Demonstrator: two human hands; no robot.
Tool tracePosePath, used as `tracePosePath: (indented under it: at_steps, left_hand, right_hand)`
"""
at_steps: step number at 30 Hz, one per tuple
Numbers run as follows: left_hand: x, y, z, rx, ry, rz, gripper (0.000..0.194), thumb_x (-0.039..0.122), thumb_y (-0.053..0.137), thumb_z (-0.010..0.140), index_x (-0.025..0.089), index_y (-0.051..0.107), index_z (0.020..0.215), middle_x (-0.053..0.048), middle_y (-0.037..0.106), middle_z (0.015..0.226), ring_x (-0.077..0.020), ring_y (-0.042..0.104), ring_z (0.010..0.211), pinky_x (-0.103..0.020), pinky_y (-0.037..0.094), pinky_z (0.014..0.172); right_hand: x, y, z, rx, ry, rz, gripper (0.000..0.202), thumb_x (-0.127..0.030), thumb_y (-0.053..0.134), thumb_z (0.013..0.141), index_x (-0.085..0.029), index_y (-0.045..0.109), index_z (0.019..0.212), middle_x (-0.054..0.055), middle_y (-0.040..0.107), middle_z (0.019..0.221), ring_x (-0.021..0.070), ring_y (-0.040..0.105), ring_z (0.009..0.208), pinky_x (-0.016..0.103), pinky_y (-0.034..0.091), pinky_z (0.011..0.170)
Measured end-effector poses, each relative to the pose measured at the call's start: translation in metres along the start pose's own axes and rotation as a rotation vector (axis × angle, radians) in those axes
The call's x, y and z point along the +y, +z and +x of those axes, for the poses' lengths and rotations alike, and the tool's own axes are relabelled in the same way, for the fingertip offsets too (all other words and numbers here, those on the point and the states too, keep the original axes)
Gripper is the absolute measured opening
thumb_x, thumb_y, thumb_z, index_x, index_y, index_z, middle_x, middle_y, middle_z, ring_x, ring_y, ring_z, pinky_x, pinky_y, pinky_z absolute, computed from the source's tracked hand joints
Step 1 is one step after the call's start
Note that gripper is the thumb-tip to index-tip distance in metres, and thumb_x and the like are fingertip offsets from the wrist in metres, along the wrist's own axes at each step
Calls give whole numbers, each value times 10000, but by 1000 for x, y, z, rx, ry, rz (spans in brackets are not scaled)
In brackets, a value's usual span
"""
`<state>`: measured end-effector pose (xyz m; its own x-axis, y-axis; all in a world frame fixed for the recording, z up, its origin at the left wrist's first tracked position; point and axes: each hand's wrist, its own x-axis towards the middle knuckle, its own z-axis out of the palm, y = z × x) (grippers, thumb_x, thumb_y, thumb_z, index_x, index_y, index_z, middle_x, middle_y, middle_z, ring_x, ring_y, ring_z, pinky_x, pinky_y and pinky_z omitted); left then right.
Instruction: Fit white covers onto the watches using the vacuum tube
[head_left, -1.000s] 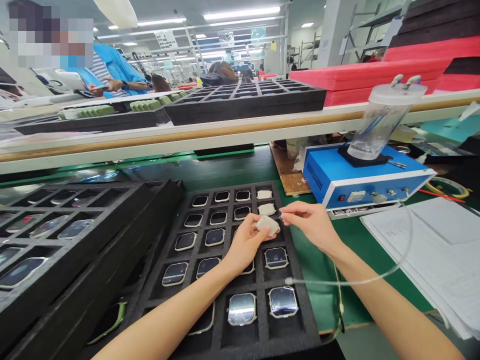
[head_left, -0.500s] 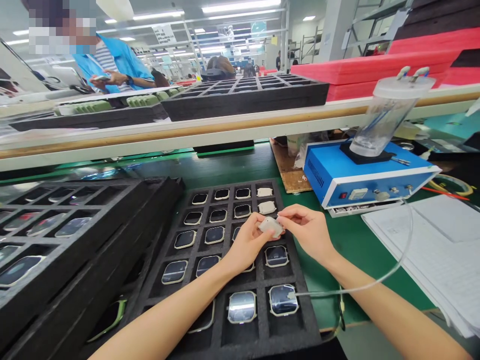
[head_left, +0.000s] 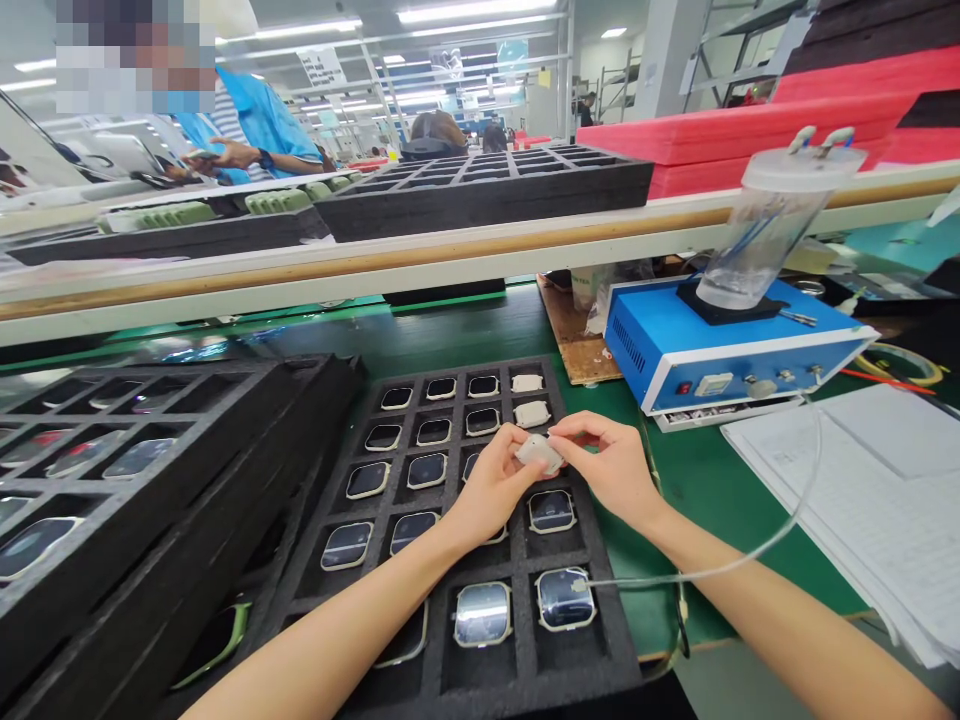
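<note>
- Currently, I have the pale watch case [head_left: 538, 453] raised above the right column of the black foam tray [head_left: 619, 630], just nearer than two pale pieces [head_left: 532, 413] lying in its far-right cells.
- My left hand [head_left: 487, 485] clamps the case, thumb over its upward face, fingers around its left and far sides.
- My right hand [head_left: 606, 462] works from the right: thumb and forefinger are pinched together at the case's right edge. Whether they grip that edge or something tiny, I cannot tell.
- I judge the step in hand as fine fingertip work on that edge, with the left hand as the vise.
- To my mind, the next move calls for a steady left grip and small, light motion on the right.
- Near right, the clear hose [head_left: 780, 545] ends over a watch [head_left: 564, 606]; I would keep my right wrist clear of it.
</note>
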<state>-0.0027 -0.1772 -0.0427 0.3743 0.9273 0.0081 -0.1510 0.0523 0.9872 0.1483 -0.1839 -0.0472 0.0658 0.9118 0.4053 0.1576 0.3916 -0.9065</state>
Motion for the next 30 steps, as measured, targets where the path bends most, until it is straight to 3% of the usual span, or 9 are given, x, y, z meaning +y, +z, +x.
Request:
tracePosePath:
  at_steps: [5, 9, 12, 16, 25, 28, 30]
  left_hand:
    - [-2, -3, 1, 14, -16, -32, 210, 238, 684, 710, 167, 499, 777, 4, 633, 755, -139, 610, 744, -315, 489, 768]
    - [-3, -4, 2, 40, -46, -98, 213, 239, 670, 721, 172, 480, 790, -4, 651, 768, -144, 624, 732, -325, 476, 780]
    - [-5, -2, 2, 84, -50, -96, 220, 238, 680, 706, 173, 482, 778, 11, 630, 730, -131, 605, 703, -281, 467, 726]
    - [-8, 1, 2, 145, -39, -76, 223, 235, 686, 692, 174, 484, 766, 21, 601, 705, -113, 564, 664, -248, 446, 681]
    - [-13, 2, 3, 147, 45, 67, 188, 241, 627, 735, 182, 454, 776, 25, 580, 703, -116, 570, 676, -251, 449, 684]
    - [-8, 5, 7, 93, 109, 169, 195, 245, 590, 759, 184, 466, 896, -24, 626, 853, -148, 612, 810, -280, 459, 757]
    - [-3, 4, 10, 69, 158, 264, 295, 242, 587, 757, 194, 456, 1018, -72, 604, 1059, -175, 597, 957, -303, 444, 832]
  right_hand:
    - [-4, 3, -3, -64, -133, -126, 72, -179, 601, 758, -181, 649, 811, 45, 624, 836, 170, 598, 769, 285, 507, 650]
    - [-3, 8, -8, -111, -325, -387, 288, -174, 644, 709, -176, 587, 991, 85, 606, 975, 222, 559, 916, 355, 496, 781]
    - [2, 13, -12, -94, -405, -579, 306, -147, 580, 745, -165, 555, 1049, 110, 605, 1018, 249, 541, 962, 398, 482, 822]
    - [9, 17, -14, -44, -419, -647, 290, -124, 516, 776, -147, 540, 1063, 127, 608, 1006, 259, 555, 953, 409, 487, 822]
    - [17, 14, -12, -126, -446, -517, 293, -127, 510, 796, -166, 514, 1086, 112, 608, 1038, 230, 564, 983, 375, 479, 858]
    - [18, 6, -4, -59, -442, -552, 298, -165, 497, 817, -153, 507, 1115, 121, 601, 1086, 225, 548, 1026, 360, 447, 901]
    - [20, -4, 6, 47, -326, -648, 308, -194, 495, 821, -143, 506, 1125, 126, 592, 1117, 231, 536, 1048, 353, 423, 919]
